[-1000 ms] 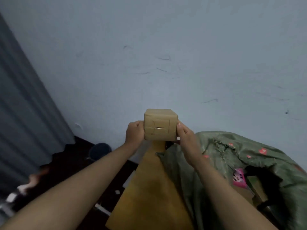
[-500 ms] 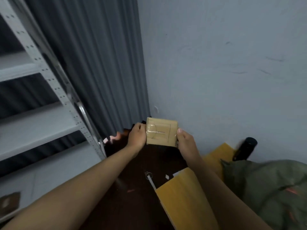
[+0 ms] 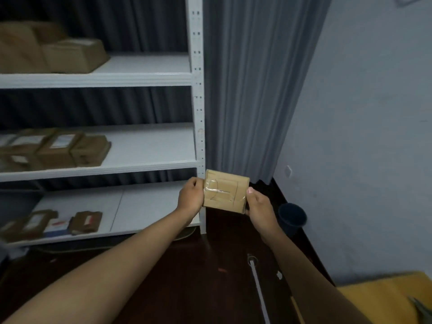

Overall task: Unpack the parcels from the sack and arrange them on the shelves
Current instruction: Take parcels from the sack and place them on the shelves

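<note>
The small brown cardboard parcel (image 3: 225, 192) looks matt, with a glossy strip of clear tape across its face. The white metal shelf rack (image 3: 197, 90) has a smooth painted finish and perforated uprights. The grey pleated cloth curtain (image 3: 252, 85) hangs matt. The dark brown floor (image 3: 198, 277) shows a slight sheen. The pale blue wall (image 3: 364, 136) is matt, faintly scuffed.

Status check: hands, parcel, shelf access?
Left hand and right hand grip the taped parcel by its sides. Parcel off the shelves, in front of the corner post. Right ends of shelves bare.

Dim, soft-focus view; wide-angle edge distortion.
</note>
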